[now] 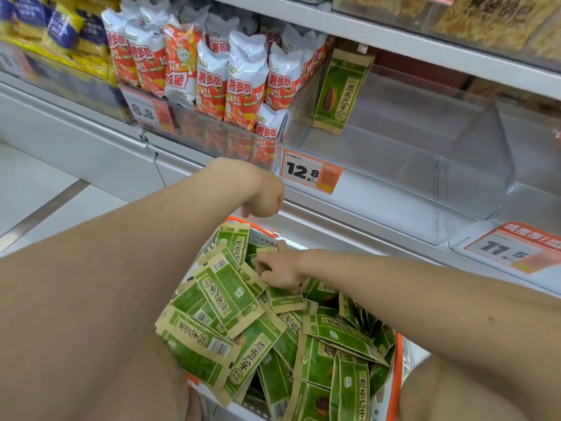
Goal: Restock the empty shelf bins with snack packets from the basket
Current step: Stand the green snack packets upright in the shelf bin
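Forearms (91, 299), both bare, reach in from the bottom corners.

Basket (397, 375) sits just below them: white mesh wall, orange rim, heaped with green-and-tan packets (230, 296) lying flat and criss-crossed, some face up, some barcode up.

Right grip (280, 268) is down in the far end of the heap, thumb up, fingers curled onto the top edge of one packet.

Left grip (262, 197) hangs above the basket's far rim, just in front of the shelf edge (364, 220). Fingers curled under; cannot tell whether it holds anything.

Shelf: white metal, fronted by clear plastic bins.
- Middle bin (394, 141): one green packet (340, 92) standing upright against its left wall, bare floor beside it. Orange tag (309, 174) on the front reads 12.8.
- Clear divider (476, 153) on its right; the next bin's tag (513, 249) reads 11.5.
- Left bin: packed with red-and-white bags (239, 83), upright in rows, tagged 8.8 (145, 110).
- Farther left: yellow-and-blue bags (60, 28), blurred.

Upper shelf (394, 38) carries tan goods behind clear fronts, too blurred to read.

Pale floor (30, 183) shows at far left, below the shelf base.
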